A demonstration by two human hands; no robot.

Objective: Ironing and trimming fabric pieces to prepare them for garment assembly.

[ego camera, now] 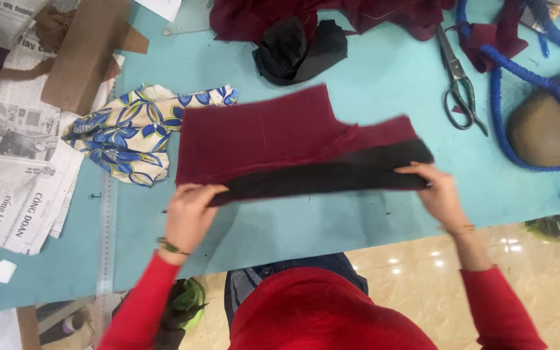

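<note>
The person wears a bright red long-sleeved knit top, its sleeves ending at the wrists just behind the fingers. A thin green-and-gold beaded bracelet (171, 246) circles the wrist of the left hand (189, 214); a slim gold bangle (461, 229) sits behind the right hand (439, 194). Blue denim shows below the red top.

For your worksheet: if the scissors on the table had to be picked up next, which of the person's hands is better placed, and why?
Probably the right hand. It pinches the black strip on the maroon fabric at the end nearest the scissors; the left hand holds the far end.
</note>
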